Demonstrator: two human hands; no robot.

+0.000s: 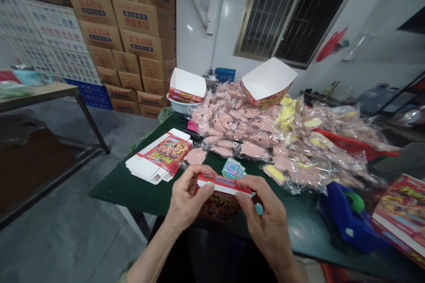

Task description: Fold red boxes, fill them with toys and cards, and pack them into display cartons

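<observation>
Between my hands, above the front edge of the green table [109, 185], is a red printed cardboard box [223, 205] with its top edge toward me. My left hand [191, 196] pinches the left end of that edge, thumb in front and fingers behind. At the other end, my right hand [264, 208] grips it the same way. A white strip shows along the top between my thumbs. Just beyond the box lie a few small blue-green cards [232, 168]. To the left is a stack of flat printed cartons [166, 152].
Plastic-wrapped pink pieces [239, 124], some with yellow ones, heap across the table's back. Two open cartons, one a white-lined box [268, 79], stand there. At right are a blue tape dispenser [348, 216] and more red boxes [403, 216]. Brown cartons [142, 44] are stacked behind.
</observation>
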